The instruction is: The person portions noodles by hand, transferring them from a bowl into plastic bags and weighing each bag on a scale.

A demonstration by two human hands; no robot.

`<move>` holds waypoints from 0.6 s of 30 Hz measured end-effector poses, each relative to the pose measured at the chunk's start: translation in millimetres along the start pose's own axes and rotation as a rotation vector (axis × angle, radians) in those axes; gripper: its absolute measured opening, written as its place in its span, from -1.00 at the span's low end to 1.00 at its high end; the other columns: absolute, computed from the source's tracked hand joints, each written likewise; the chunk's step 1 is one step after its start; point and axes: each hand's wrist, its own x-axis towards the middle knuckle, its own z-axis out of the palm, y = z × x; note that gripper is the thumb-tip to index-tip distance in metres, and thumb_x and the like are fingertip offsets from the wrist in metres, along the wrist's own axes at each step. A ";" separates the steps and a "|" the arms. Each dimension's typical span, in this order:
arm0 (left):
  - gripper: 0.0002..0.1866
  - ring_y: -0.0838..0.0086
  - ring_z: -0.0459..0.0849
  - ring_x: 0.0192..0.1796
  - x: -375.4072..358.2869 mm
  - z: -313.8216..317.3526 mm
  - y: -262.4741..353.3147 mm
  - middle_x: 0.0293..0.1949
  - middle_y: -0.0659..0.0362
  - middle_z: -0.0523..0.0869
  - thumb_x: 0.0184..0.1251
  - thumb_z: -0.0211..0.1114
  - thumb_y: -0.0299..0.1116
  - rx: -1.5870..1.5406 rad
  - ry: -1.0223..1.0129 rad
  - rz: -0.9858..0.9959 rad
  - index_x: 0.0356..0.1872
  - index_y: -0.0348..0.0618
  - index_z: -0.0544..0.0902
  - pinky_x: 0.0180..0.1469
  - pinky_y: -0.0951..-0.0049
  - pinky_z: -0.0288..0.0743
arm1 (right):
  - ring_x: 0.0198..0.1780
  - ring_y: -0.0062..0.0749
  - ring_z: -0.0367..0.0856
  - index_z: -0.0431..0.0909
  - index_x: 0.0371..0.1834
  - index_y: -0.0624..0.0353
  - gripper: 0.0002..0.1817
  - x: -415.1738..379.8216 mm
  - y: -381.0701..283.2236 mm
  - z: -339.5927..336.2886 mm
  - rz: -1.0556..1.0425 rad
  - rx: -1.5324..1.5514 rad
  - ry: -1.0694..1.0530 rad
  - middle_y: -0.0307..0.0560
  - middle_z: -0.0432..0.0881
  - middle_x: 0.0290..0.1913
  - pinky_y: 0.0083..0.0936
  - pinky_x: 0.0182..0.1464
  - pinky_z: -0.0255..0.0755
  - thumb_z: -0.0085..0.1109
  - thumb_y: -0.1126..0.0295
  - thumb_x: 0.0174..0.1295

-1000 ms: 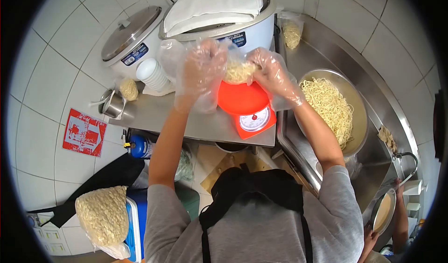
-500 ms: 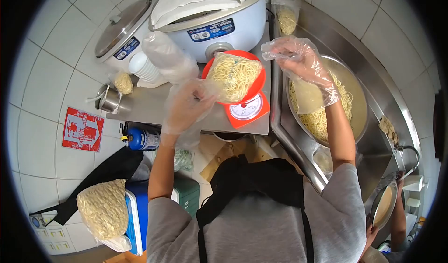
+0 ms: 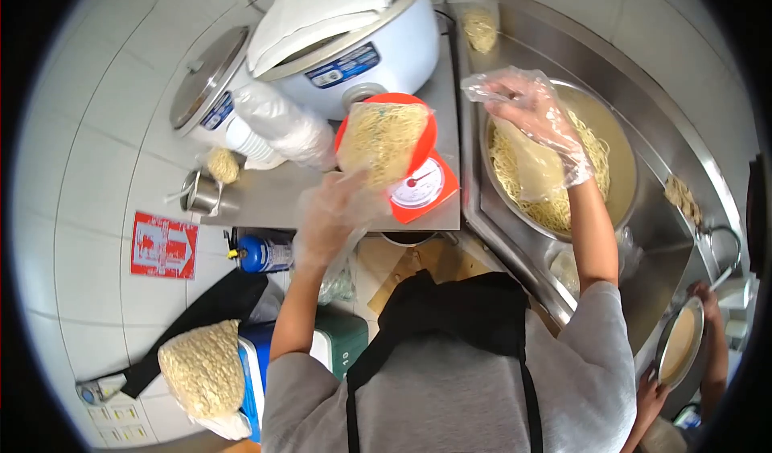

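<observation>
A clear plastic bag of noodles (image 3: 386, 135) rests over the red dish (image 3: 424, 149) of a kitchen scale (image 3: 420, 186). My left hand (image 3: 326, 220), in a loose clear plastic glove, is closed on the bag's near edge, both smeared by motion. Over a big metal bowl (image 3: 624, 163) of yellow noodles (image 3: 555, 212) hovers my right hand (image 3: 531, 109), gloved the same way. Its fingers are curled together, with loose clear plastic at their tips; I cannot tell what they hold. A pale yellowish plastic shape (image 3: 537, 168) hangs below that wrist.
Behind the scale stands a large rice cooker (image 3: 362, 71), a smaller lidded one (image 3: 211, 91) to its left. Plastic-wrapped containers (image 3: 281, 123) lie beside them. The bowl sits in a steel sink (image 3: 675, 248). At lower right another person's hands hold a pan (image 3: 679, 344).
The view has shifted slightly. My left hand has moved down to the noodle bag's near corner, and the bag looks flatter and blurred. My right hand stays over the bowl.
</observation>
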 end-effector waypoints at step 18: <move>-0.75 0.37 0.66 -0.13 -97.5 -165.9 -172.5 -0.28 -0.02 0.72 0.31 0.12 -0.34 -0.068 0.639 -0.545 -0.27 -0.29 0.69 0.02 0.35 0.46 | -0.20 -0.47 0.54 0.60 -0.15 0.26 -0.69 -12.6 -42.0 34.8 0.381 0.042 0.373 -0.15 0.64 -0.29 -0.53 -0.08 0.36 0.24 0.26 0.14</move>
